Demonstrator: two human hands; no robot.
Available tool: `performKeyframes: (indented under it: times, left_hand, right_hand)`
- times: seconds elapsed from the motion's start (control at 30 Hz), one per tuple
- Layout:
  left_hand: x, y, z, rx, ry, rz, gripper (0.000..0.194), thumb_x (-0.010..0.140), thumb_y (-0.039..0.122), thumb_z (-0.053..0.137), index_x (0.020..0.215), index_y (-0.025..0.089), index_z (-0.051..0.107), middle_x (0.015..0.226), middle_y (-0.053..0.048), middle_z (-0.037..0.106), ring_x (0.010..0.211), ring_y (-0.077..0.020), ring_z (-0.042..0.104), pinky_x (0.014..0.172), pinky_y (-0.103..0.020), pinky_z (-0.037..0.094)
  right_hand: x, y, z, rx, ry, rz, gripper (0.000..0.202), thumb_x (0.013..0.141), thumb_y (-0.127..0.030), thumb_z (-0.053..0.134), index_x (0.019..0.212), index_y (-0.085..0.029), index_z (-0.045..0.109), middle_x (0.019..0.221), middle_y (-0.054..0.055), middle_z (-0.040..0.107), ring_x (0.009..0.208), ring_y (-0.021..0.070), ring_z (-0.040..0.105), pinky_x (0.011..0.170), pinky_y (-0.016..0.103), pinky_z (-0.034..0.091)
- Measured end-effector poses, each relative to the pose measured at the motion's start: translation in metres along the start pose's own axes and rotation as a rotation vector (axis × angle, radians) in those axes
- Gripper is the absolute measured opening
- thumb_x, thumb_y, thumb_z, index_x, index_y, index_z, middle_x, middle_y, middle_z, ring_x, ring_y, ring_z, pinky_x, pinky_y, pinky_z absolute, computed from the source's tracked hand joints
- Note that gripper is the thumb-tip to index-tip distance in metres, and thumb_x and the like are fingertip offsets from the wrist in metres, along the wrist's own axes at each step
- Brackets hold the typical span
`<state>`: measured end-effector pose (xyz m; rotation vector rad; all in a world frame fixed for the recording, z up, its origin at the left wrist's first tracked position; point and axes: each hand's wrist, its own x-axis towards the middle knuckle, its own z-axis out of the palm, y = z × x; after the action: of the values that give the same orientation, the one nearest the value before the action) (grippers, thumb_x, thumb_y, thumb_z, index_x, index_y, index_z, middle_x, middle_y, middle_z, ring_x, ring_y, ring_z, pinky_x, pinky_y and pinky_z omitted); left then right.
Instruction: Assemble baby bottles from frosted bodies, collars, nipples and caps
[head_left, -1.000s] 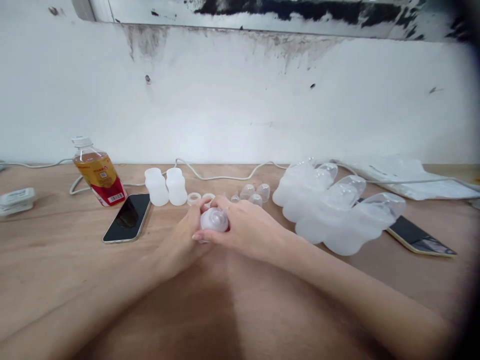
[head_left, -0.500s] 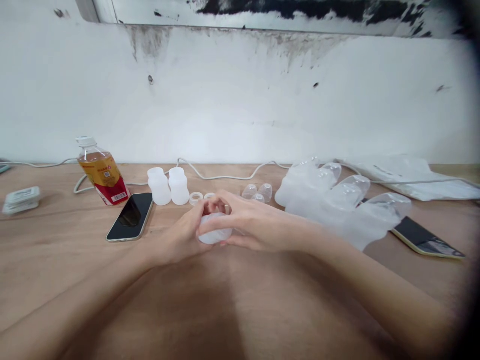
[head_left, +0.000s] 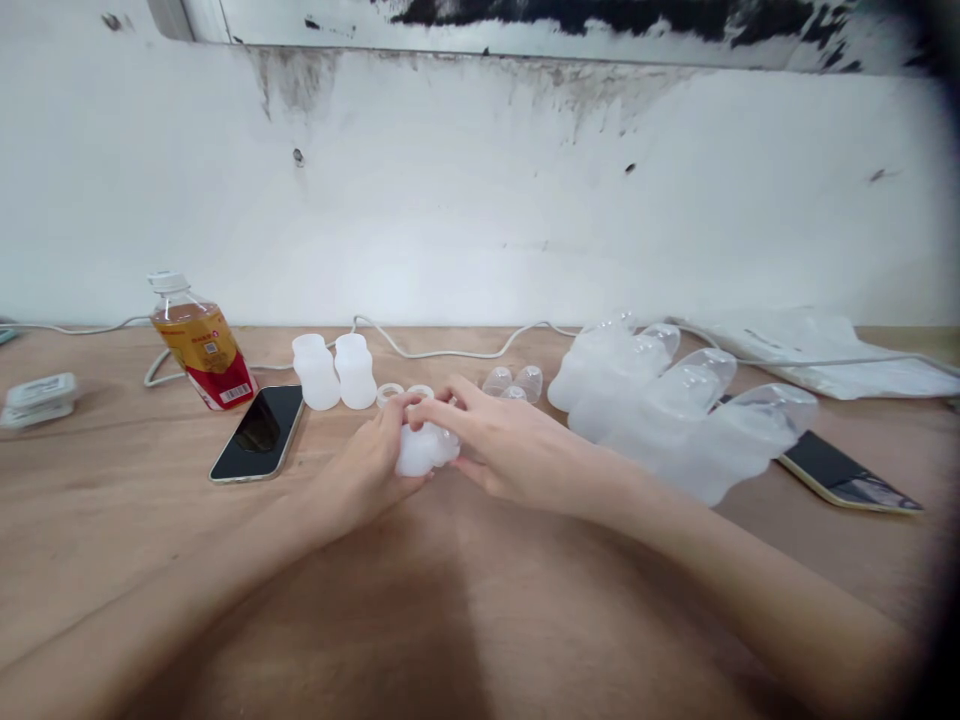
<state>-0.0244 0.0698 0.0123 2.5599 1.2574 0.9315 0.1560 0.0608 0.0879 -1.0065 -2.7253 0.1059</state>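
Note:
A whitish translucent bottle lies between my two hands above the wooden table. My left hand is wrapped round its left side. On its right side, my right hand grips it with bent fingers, and a clear part shows near the fingertips. Just behind the hands lie two pale rings, the right one partly covered by my fingers. Two white wavy bottles stand upright to the left of the rings. Several clear domed caps sit behind my right hand.
A drink bottle and a black phone are at the left, near a small clear case. Joined frosted bottles with clear tops cover the right, beside another phone and a plastic bag. A cable runs behind.
The held bottle has turned between my hands, so its wavy side and a clear part now show. My right fingers have shifted over its top.

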Motion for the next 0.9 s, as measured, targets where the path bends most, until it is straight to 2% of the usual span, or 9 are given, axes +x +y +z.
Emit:
performKeyframes:
  times: [0.13,0.27,0.33,0.43,0.6,0.7,0.8,0.83,0.9]
  left_hand:
    - [-0.002,0.003,-0.002,-0.056,0.034,-0.025,0.055,0.073,0.028,0.056,0.116,0.018,0.024,0.108,-0.011,0.051,0.094,-0.0241,0.055,0.073,-0.037,0.048]
    - [-0.006,-0.001,0.005,0.012,0.094,0.108,0.053,0.076,0.023,0.05,0.121,0.019,0.023,0.114,-0.013,0.048,0.104,-0.0258,0.05,0.084,-0.041,0.042]
    - [-0.006,-0.002,0.005,0.018,0.085,0.135,0.051,0.077,0.023,0.05,0.121,0.019,0.025,0.112,-0.012,0.049,0.102,-0.0255,0.05,0.084,-0.04,0.042]
    - [-0.003,0.001,-0.002,-0.025,-0.004,0.097,0.051,0.076,0.026,0.053,0.119,0.018,0.026,0.117,-0.012,0.046,0.103,-0.0251,0.049,0.082,-0.038,0.043]
    - [0.006,0.012,-0.033,-0.154,-0.183,-0.092,0.041,0.074,0.033,0.055,0.106,0.019,0.033,0.104,-0.007,0.05,0.089,-0.0201,0.053,0.072,-0.032,0.045]
    - [0.012,0.009,-0.059,-0.266,-0.372,-0.174,0.038,0.07,0.033,0.058,0.101,0.022,0.04,0.095,-0.001,0.052,0.087,-0.0191,0.053,0.072,-0.03,0.045]
    - [0.014,-0.004,-0.085,-0.386,-0.662,-0.22,0.037,0.068,0.029,0.059,0.102,0.024,0.046,0.096,0.001,0.053,0.09,-0.0189,0.054,0.073,-0.026,0.045]
    - [0.014,-0.009,-0.092,-0.4,-0.731,-0.25,0.036,0.068,0.029,0.058,0.101,0.024,0.047,0.093,0.001,0.054,0.088,-0.0185,0.054,0.07,-0.025,0.046]
    - [0.013,-0.021,-0.102,-0.364,-0.741,-0.292,0.035,0.069,0.031,0.057,0.101,0.024,0.049,0.093,0.002,0.055,0.087,-0.0182,0.055,0.069,-0.023,0.046]
  right_hand:
    - [0.006,0.006,0.004,0.162,0.055,0.131,0.044,0.076,-0.048,0.05,0.111,-0.022,0.044,0.104,0.007,0.055,0.078,0.0187,0.056,0.063,0.028,0.041]
    - [0.009,0.014,0.002,0.386,-0.215,0.234,0.049,0.085,-0.053,0.023,0.095,-0.018,0.055,0.064,0.001,0.06,0.056,0.0139,0.057,0.056,0.026,0.041]
    - [0.008,0.015,-0.001,0.409,-0.249,0.16,0.04,0.085,-0.049,0.032,0.099,-0.019,0.056,0.07,0.001,0.061,0.056,0.0124,0.057,0.057,0.026,0.043]
    - [0.005,0.014,-0.004,0.296,-0.082,-0.033,0.029,0.079,-0.027,0.052,0.108,-0.024,0.054,0.097,0.002,0.058,0.081,0.0147,0.057,0.072,0.026,0.043]
    - [0.006,0.015,0.003,0.079,0.133,-0.331,0.04,0.074,0.005,0.037,0.095,-0.02,0.06,0.116,0.004,0.047,0.103,0.0134,0.048,0.081,0.024,0.044]
    - [0.008,0.016,0.008,-0.135,0.344,-0.483,0.037,0.077,0.001,0.036,0.094,-0.019,0.061,0.114,0.003,0.051,0.107,0.0115,0.046,0.082,0.022,0.046]
    - [0.008,0.019,0.007,-0.298,0.562,-0.506,0.026,0.082,-0.011,0.041,0.093,-0.021,0.063,0.11,0.002,0.055,0.108,0.0099,0.047,0.07,0.015,0.051]
    - [0.007,0.02,0.006,-0.284,0.607,-0.48,0.025,0.083,-0.012,0.042,0.093,-0.021,0.063,0.111,0.002,0.055,0.109,0.0109,0.047,0.078,0.018,0.049]
    - [0.008,0.025,0.004,-0.193,0.569,-0.4,0.026,0.082,-0.01,0.043,0.098,-0.023,0.06,0.113,0.004,0.052,0.106,0.0141,0.049,0.078,0.024,0.049]
